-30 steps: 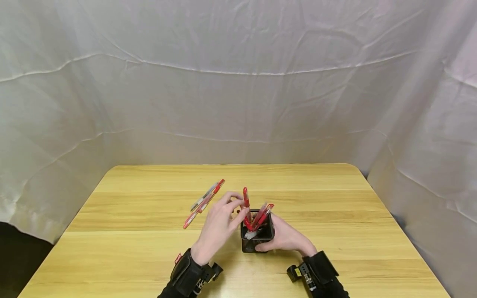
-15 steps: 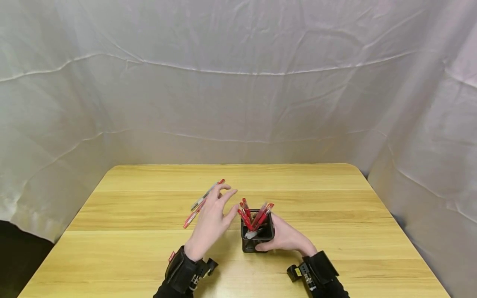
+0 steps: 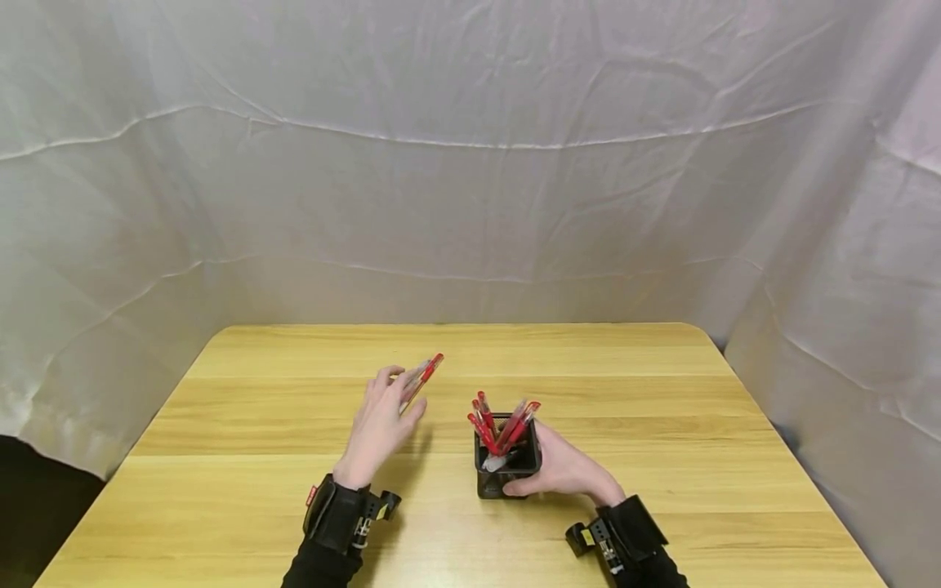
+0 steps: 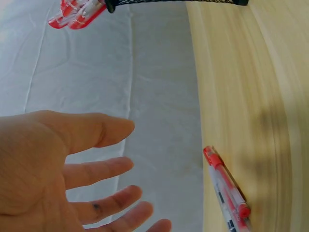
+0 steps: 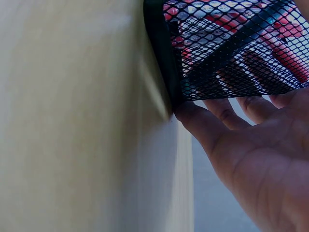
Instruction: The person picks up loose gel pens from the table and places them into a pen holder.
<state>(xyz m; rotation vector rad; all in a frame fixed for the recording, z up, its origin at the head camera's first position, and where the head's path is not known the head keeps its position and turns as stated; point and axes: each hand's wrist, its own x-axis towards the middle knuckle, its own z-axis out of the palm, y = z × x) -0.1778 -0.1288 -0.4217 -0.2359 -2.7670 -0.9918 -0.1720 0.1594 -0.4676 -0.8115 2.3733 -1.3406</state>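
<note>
My left hand [image 3: 378,425] hovers above the table beside the loose pens [image 3: 426,374], with nothing in its grasp. The left wrist view has its fingers [image 4: 104,169] spread and apart from the pens [image 4: 227,186], which lie together with red caps and clear barrels. In the head view the hand hides part of these pens. My right hand [image 3: 569,465] grips the right side of a black mesh pen holder [image 3: 507,483]. Several red pens [image 3: 488,416] stand tilted inside it, visible through the mesh [image 5: 231,53] in the right wrist view.
The wooden table [image 3: 625,408] has rounded far corners. A grey-white cloth [image 3: 470,204] hangs behind it and at both sides. Each wrist wears a black strap [image 3: 338,510] with a small camera.
A red pen that was at my left hand's fingertips now stands in the holder. The left hand has let go and moved left to the loose pens. My right hand stays on the holder.
</note>
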